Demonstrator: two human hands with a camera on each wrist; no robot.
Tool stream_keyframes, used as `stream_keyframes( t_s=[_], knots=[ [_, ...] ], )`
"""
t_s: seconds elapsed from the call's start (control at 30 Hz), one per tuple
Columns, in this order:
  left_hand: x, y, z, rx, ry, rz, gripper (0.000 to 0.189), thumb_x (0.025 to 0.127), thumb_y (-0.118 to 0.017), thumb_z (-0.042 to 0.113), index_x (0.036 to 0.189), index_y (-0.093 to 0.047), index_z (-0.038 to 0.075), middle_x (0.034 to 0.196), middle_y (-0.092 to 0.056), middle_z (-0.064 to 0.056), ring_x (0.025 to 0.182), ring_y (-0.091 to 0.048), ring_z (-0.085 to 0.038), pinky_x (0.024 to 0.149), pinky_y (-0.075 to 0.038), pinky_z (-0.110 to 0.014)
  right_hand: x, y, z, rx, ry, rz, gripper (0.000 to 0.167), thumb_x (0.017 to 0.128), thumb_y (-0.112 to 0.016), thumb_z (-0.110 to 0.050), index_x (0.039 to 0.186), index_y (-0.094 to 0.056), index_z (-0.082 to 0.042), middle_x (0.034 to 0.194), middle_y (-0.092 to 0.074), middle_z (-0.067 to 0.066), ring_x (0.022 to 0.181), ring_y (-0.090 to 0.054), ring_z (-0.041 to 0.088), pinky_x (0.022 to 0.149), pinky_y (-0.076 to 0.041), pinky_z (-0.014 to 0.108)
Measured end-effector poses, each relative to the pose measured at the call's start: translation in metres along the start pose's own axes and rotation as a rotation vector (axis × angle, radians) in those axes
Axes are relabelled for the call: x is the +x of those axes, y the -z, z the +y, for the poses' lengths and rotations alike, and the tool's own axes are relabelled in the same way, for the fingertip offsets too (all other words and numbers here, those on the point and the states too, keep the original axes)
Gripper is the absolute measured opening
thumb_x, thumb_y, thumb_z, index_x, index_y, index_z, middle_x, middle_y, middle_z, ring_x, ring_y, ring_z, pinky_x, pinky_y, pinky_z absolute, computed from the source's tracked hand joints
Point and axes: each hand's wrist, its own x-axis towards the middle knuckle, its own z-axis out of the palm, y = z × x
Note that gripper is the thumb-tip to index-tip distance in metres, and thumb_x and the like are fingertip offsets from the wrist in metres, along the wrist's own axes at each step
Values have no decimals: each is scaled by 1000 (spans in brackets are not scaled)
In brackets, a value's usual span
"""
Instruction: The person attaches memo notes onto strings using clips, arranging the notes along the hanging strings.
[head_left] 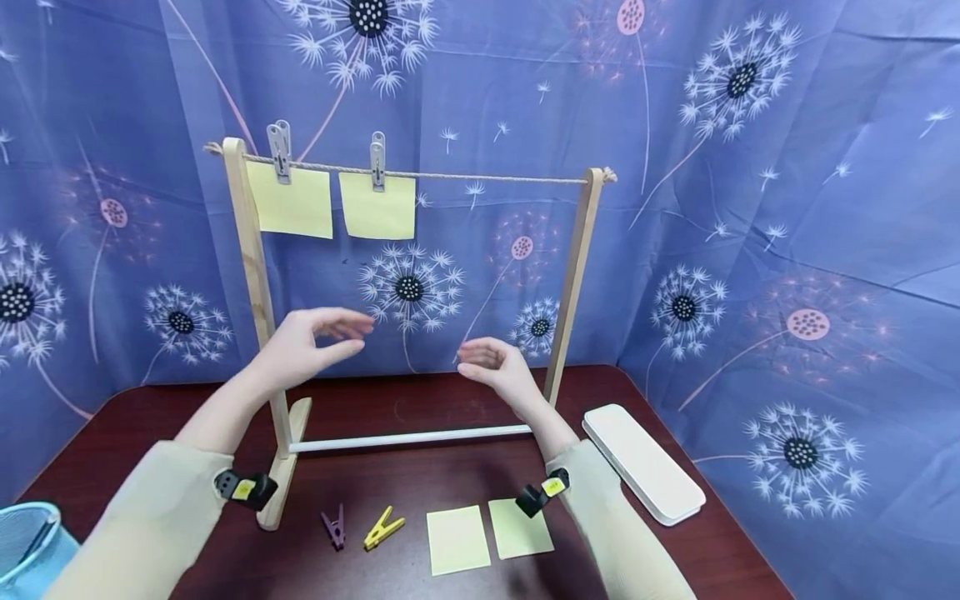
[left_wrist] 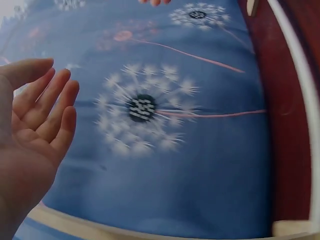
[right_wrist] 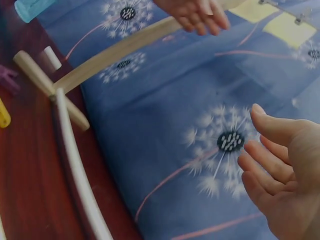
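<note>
My left hand is raised in front of the frame's left post, fingers loosely bent and nothing in them. Level with it on the other side, my right hand hangs in the air near the right post, likewise holding nothing. Above them a string runs between the posts of a wooden frame. Two grey clothespins, a left one and a right one, clip two yellow paper notes to it, one by the left post and another beside it.
On the dark red table lie a purple clothespin, a yellow clothespin and two yellow notes, one left of the other. A white case is at right, a blue mesh basket at left. A white bar joins the posts low down.
</note>
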Motion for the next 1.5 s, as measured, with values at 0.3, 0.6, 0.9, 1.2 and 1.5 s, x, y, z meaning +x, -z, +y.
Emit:
stream_keyframes(
  t_s=[0.3, 0.6, 0.9, 1.2, 1.5],
  knots=[
    [-46, -40, -56, -212, 71, -45, 30, 93, -64, 9, 121, -65, -3, 109, -71, -19, 95, -64, 2, 78, -53, -22, -36, 16, 34, -43, -49, -48, 42, 86, -69, -2, 124, -57, 10, 124, -61, 31, 114, -61, 40, 84, -53, 22],
    [-84, -73, -88, -346, 138, -160, 31, 93, -63, 8, 121, -62, -6, 107, -73, -6, 98, -64, 2, 83, -52, -20, -57, 24, 67, -113, -43, -94, 37, 87, -69, 0, 122, -59, 10, 122, -61, 33, 117, -57, 47, 95, -52, 37],
    [-112, -86, -114, -475, 54, -414, 42, 93, -62, 5, 126, -50, -18, 119, -67, 8, 107, -62, 0, 89, -52, -23, -74, 31, 82, -177, -142, -225, 40, 87, -72, -8, 123, -60, 5, 125, -59, 33, 119, -57, 45, 101, -45, 54],
    [-123, -85, -112, -511, 129, -583, 51, 89, -68, 6, 128, -48, -19, 125, -56, -37, 113, -59, -4, 91, -49, -23, -82, 43, 83, -212, -184, -379, 41, 87, -72, -8, 122, -60, 7, 127, -59, 30, 120, -57, 43, 102, -46, 51],
    [-127, -87, -108, -505, 215, -647, 59, 84, -76, 13, 130, -51, -15, 128, -57, -32, 112, -56, 1, 91, -45, -19, -88, 57, 82, -181, -242, -484, 48, 86, -72, -7, 125, -52, 15, 121, -59, 35, 113, -58, 48, 92, -52, 30]
  ],
)
